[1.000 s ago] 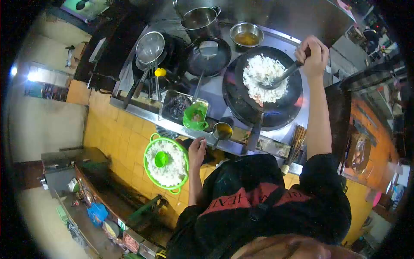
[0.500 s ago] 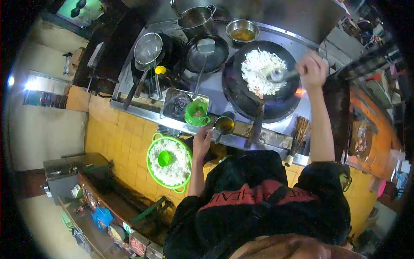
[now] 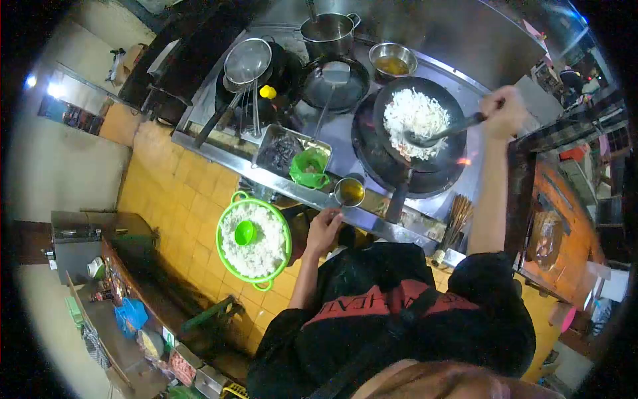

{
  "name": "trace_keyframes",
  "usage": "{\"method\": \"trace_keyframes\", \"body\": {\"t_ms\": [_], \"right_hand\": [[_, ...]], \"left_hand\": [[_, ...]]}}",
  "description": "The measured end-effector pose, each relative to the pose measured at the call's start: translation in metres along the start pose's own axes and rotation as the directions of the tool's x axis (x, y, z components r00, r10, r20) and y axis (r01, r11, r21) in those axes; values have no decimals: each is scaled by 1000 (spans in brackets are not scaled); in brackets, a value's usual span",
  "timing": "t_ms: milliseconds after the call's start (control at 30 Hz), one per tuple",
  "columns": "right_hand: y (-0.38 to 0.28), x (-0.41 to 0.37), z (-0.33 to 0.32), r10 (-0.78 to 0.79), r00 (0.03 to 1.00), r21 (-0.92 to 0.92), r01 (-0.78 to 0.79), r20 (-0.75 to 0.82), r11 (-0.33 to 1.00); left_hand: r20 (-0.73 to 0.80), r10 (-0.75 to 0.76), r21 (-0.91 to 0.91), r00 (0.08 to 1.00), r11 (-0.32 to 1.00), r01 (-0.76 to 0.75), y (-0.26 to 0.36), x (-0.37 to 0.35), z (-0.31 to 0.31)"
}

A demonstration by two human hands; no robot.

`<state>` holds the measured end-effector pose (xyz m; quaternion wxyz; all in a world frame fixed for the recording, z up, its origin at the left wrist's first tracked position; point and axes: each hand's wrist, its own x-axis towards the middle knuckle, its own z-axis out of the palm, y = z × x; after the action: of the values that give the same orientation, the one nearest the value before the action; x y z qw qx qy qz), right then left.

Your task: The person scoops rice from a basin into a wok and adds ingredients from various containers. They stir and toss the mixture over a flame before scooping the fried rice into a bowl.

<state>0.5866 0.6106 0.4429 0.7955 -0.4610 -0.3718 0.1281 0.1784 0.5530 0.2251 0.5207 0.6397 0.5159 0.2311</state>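
Observation:
My right hand [image 3: 503,113] is closed around the handle of a ladle [image 3: 435,137], whose bowl rests in white rice-like food [image 3: 415,120] in a black wok [image 3: 452,110]. The wok sits over a dark burner ring [image 3: 372,159], its handle [image 3: 397,199] pointing toward me. My left hand [image 3: 323,229] is near the stove's front edge, just below a small metal cup of yellow liquid [image 3: 349,192]. Its fingers are partly spread and nothing shows in them. To its left stands a green basin [image 3: 220,249] of white rice with a green cup [image 3: 245,233] on it.
A green plastic bag [image 3: 309,166] lies on a metal tray [image 3: 266,146] at the stove's front. Behind are a pan with a spatula [image 3: 335,83], a strainer [image 3: 248,61], a pot [image 3: 329,33] and a bowl of yellow liquid [image 3: 393,60]. A bamboo brush [image 3: 455,223] stands right.
The camera view has shifted. The wok has moved away from me over the burner, showing more of the ring. My left hand has drawn down from the cup; the ladle remains in the food.

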Motion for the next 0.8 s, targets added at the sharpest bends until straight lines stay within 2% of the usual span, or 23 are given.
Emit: {"method": "trace_keyframes", "body": {"t_ms": [33,67,100,133,167,233,267,300,333,367,433,467,500,533,567,600,633,667,733,767,800], "right_hand": [[10,-12,1,3,999,18,-2,-38,1000],[15,-13,-1,-153,986,-158,161,57,974],[10,-6,3,-155,986,-159,162,59,974],[-1,0,6,-97,993,-101,104,72,989],[-10,3,7,-41,996,-39,45,83,998],[-8,12,4,-47,995,-20,48,87,999],[16,3,-2,-235,967,-212,252,102,944],[30,-7,-8,-403,904,-396,424,141,814],[9,-25,15,10,999,123,-5,-36,992],[-1,-19,13,13,999,116,-7,-48,993],[-11,-2,14,-35,999,18,35,25,999],[-22,-4,10,-50,997,20,49,61,999],[-4,2,5,-69,995,28,67,75,997],[30,-6,-9,-342,932,-205,360,118,910],[49,-15,-19,-563,798,-408,597,214,691],[35,-35,3,-151,985,273,123,84,954],[23,-30,7,-167,977,169,143,136,975],[11,-22,11,-143,974,145,119,175,982],[2,-22,11,-129,969,123,104,212,987],[2,-33,9,-246,939,140,217,242,966],[8,-45,5,-345,902,152,315,261,937]], "left_hand": [[4,-4,6,1000,1000,4,7,-3,-5],[40,-18,10,999,1000,17,12,-5,-7],[68,-29,7,997,1000,29,14,-3,-6],[20,34,84,999,996,-36,11,-1,-5],[25,28,88,999,996,-30,7,-9,-7],[10,46,69,999,997,-47,17,-5,-8],[0,34,53,999,998,-34,-2,-1,-4],[4,25,56,1000,998,-25,2,-4,-4],[41,-1,41,999,999,0,12,-6,-6],[74,-23,19,997,1000,21,17,-6,-4],[107,-11,-17,994,1000,13,12,-14,1],[83,9,9,997,1000,-10,13,-14,3],[50,32,29,998,999,-34,17,-11,7],[63,48,-32,997,998,-46,5,-8,10],[67,43,-30,997,999,-42,11,-10,10],[89,7,-6,996,1000,-6,22,-11,8],[109,-28,13,994,1000,27,28,-13,10],[112,-28,15,993,1000,26,23,-13,14],[197,50,-14,979,999,-48,11,-4,23],[184,64,-22,981,998,-61,11,6,32],[278,52,-93,959,995,-27,11,7,40]]}}
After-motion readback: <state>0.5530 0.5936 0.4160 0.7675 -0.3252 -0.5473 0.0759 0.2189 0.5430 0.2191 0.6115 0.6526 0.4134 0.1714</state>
